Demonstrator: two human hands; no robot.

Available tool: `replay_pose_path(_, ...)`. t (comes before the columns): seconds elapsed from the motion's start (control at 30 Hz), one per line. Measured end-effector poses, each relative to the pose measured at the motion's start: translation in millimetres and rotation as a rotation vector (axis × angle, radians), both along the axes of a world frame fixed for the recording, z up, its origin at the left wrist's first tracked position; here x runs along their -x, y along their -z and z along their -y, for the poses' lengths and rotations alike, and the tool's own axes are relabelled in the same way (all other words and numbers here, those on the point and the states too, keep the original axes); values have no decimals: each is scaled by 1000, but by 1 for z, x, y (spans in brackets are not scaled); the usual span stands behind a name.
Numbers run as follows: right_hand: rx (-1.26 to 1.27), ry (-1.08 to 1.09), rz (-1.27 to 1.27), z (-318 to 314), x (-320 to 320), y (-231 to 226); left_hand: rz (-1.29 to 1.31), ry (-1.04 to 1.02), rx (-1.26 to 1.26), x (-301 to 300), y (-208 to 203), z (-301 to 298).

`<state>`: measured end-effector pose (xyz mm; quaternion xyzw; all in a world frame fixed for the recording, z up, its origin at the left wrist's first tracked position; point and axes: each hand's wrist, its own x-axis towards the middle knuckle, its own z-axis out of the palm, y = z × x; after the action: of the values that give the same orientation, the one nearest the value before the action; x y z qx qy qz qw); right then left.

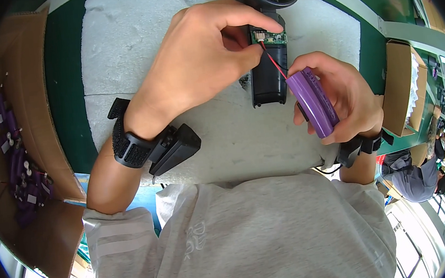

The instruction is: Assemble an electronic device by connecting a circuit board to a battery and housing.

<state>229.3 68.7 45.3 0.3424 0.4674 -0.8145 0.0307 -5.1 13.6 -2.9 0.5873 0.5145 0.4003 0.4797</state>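
Observation:
A black handheld fan [267,84] lies on the foam mat with its handle open, showing a green circuit board [275,38]. Over that board is my left hand [198,55]; its index fingertip rests at the board's right and its thumb is beside the small white plug [260,36]. The other fingers of this hand are mostly hidden behind it. My right hand [352,97] grips a purple battery pack [314,102] to the right of the handle. Red and black wires [275,64] run from the pack to the plug at the board.
White foam matting [122,41] covers the green bench [68,89]. At the left stands a cardboard box [42,103] containing several purple battery packs [22,174]. A smaller open carton [399,87] is at the right. Farther right, other people [416,176] are seated.

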Motion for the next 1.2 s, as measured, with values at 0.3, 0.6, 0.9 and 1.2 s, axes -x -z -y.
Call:
replay_pose_path(0.3,-52,38,-75,1,-4,10,-28,-55,-78,-3,3,2)
replay_pose_path(0.6,-217,58,-281,-8,-13,18,-134,-20,-266,0,3,-1)
replay_pose_path(0.9,-283,276,-114,10,0,5,-185,-97,-351,-5,8,-1)
replay_pose_path(1.2,-652,50,-117,22,14,9,-238,-117,-362,-5,4,-1)
